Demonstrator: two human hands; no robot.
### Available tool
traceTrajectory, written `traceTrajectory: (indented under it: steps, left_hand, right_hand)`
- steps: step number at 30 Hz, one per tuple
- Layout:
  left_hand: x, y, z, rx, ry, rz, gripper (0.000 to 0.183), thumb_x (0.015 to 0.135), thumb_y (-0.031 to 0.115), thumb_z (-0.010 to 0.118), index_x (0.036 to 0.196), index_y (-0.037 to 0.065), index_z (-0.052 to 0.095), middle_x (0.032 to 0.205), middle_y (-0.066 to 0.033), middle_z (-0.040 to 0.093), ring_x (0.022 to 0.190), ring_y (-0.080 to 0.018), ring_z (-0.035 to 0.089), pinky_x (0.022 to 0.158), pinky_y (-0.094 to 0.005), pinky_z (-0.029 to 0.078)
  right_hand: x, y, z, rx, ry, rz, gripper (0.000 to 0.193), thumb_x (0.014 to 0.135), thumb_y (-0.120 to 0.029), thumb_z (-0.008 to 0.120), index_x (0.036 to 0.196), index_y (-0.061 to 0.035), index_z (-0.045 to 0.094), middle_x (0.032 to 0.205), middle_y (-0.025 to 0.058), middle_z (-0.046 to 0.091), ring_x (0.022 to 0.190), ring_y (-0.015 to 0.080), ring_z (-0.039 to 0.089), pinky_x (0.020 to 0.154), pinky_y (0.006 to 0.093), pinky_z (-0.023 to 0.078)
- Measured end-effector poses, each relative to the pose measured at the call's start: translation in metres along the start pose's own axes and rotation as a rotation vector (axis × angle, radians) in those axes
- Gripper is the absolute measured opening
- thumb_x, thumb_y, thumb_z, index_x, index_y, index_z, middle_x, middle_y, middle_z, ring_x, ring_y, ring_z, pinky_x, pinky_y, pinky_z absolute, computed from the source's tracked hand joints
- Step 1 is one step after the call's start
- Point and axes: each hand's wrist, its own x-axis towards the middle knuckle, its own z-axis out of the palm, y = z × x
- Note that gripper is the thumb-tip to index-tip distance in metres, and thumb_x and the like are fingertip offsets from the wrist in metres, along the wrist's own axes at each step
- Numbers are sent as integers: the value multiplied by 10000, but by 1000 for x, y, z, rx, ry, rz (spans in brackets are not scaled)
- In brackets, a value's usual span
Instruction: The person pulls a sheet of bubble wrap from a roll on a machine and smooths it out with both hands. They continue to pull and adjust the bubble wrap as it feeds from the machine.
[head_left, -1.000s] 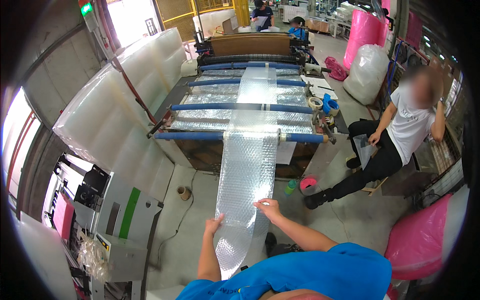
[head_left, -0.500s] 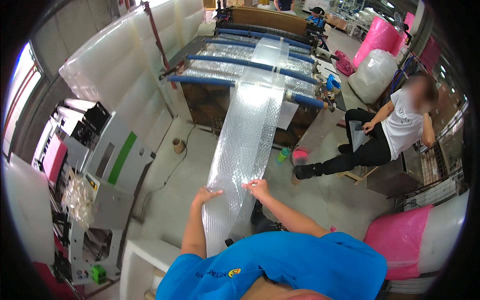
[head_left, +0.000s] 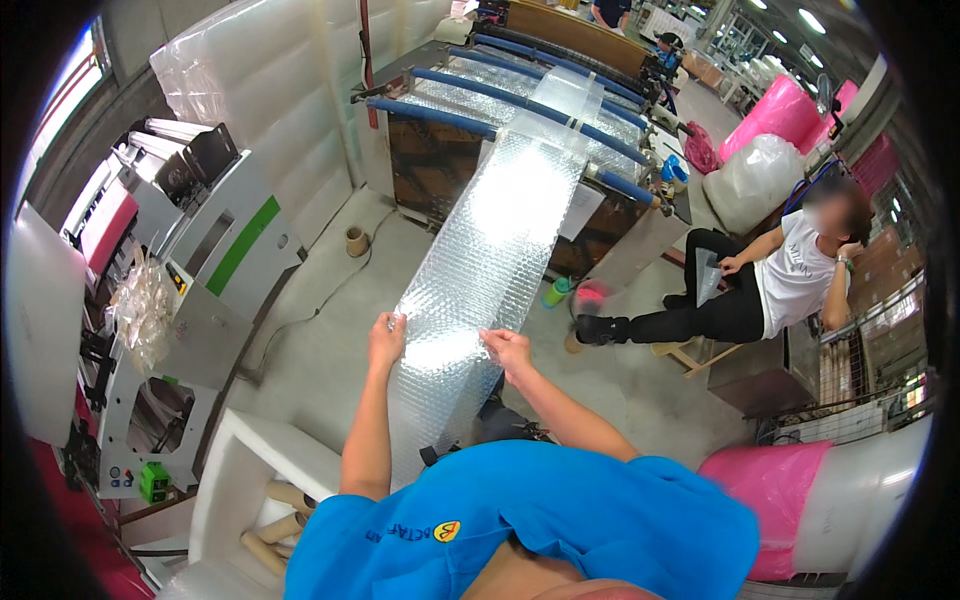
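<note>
While L hand [head_left: 386,341] is gripping bubble-wrap strip [head_left: 490,240] at L edge, R hand [head_left: 508,351] is pinching it nr R edge, fingers [head_left: 488,336] closed on it. Bare floor [head_left: 325,295] is lying L of strip; co-worker's leg [head_left: 655,325] is stretching out on R. Strip is sloping btwn front blue roller [head_left: 430,113] & wearer's torso [head_left: 540,500], long axis running lower L to upper R.

Clear bubble-wrap strip [head_left: 488,262] — long, glossy, nearly flat, sloping down from a blue roller [head_left: 435,113]

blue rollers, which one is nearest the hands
The front roller, where the bubble sheet slopes off the machine; the other blue rollers lie farther back.
</note>
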Motion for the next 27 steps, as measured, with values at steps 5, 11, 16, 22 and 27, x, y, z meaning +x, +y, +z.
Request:
traceTrajectory:
  steps: [5,11,16,22,27]
  left_hand:
    - [-3,21,-11,-193,-16,-117,362,723,330,583,760,-27,535,648,-64,535,617,-134,470,569,-281,390]
    - [2,-12,7,-71,-37,-114,344,733,341,559,745,-1,526,653,-108,538,615,-187,496,580,-306,392]
    - [3,-25,25,115,-90,-90,371,750,388,512,819,24,524,780,-186,562,751,-301,538,652,-362,403]
    - [10,-38,38,300,-138,-181,409,770,413,464,915,31,479,896,-186,545,847,-334,511,715,-396,393]
    - [17,-47,52,412,-177,-197,419,785,419,429,937,30,470,918,-202,534,885,-343,502,733,-401,394]
  right_hand:
    - [-11,-20,6,-4,-22,-57,139,707,-190,642,704,-67,579,610,-41,514,514,34,433,443,187,335]
    - [3,4,-2,-52,16,51,145,679,-168,666,684,-55,575,587,-34,505,486,37,426,431,186,338]
    - [23,23,-17,-157,26,148,153,681,-168,663,683,-46,572,575,-26,497,485,46,431,434,195,357]
    - [48,48,-30,-189,-72,195,173,690,-188,657,684,-37,573,577,-12,502,491,63,450,450,200,379]
    - [72,70,-41,-283,-74,244,181,686,-207,662,703,-44,584,601,-9,520,524,84,474,479,217,403]
